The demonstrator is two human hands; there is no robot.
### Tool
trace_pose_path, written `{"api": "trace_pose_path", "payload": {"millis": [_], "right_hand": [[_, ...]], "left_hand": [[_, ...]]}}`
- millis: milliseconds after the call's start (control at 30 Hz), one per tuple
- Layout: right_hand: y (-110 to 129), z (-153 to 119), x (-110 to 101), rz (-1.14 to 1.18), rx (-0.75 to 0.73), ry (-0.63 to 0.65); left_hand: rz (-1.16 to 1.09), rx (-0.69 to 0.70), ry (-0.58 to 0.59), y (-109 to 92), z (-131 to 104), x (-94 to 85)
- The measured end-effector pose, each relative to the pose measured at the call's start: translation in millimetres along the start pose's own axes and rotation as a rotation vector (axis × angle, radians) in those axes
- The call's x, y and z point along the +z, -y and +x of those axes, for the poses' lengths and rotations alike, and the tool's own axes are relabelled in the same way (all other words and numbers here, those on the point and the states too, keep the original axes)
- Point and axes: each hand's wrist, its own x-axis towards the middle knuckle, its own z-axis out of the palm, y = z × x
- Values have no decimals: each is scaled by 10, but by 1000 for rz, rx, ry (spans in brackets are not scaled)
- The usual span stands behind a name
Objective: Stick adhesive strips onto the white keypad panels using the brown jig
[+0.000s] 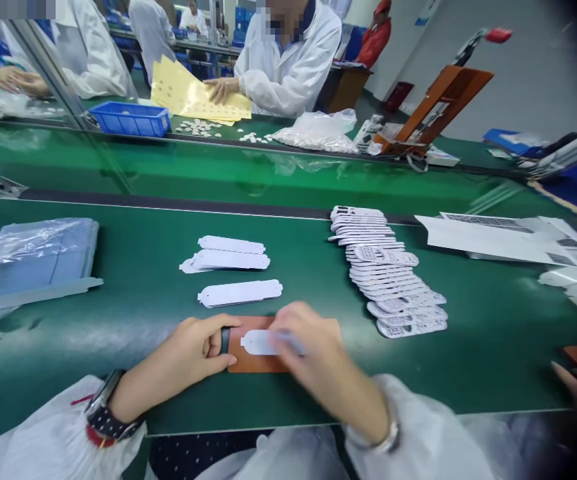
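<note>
My left hand [201,347] grips the left end of a flat brown board [258,365] at the front of the green bench, with thumb and forefinger on its edges. A white, tab-ended strip [258,342] lies on the board. Over the strip's right part is my right hand [306,340], its fingers bent and smeared by motion; whether they pinch the strip I cannot tell. Just beyond the board rests a small stack of similar white strips [241,292], with another loose stack [233,259] behind it. To the right runs a long overlapping row of white printed, keypad-like pieces [388,273].
At left lies a plastic-wrapped stack of bluish sheets [43,247]. White sheets with dark patches [493,239] lie at right. Behind a green divider [248,173], a co-worker [288,73] handles yellow sheets [188,93] near a blue bin [131,120] and an orange press [433,107].
</note>
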Motion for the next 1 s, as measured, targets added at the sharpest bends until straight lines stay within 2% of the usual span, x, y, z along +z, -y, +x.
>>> {"api": "trace_pose_path", "payload": {"millis": [67, 133, 200, 367, 567, 833, 1000], "right_hand": [[265, -8, 314, 40, 29, 114], [336, -12, 507, 33, 87, 100], [297, -21, 596, 33, 135, 43], [211, -60, 642, 75, 126, -57], [266, -47, 631, 153, 162, -90], [383, -88, 727, 96, 236, -165], [435, -56, 735, 122, 292, -152]], "left_hand": [[-29, 11, 63, 7, 18, -33], [-69, 27, 108, 19, 27, -61], [-111, 31, 121, 32, 32, -79], [-186, 15, 134, 62, 36, -89], [-212, 55, 133, 71, 49, -82], [-153, 60, 117, 14, 40, -111], [-175, 60, 119, 5, 37, -111]]}}
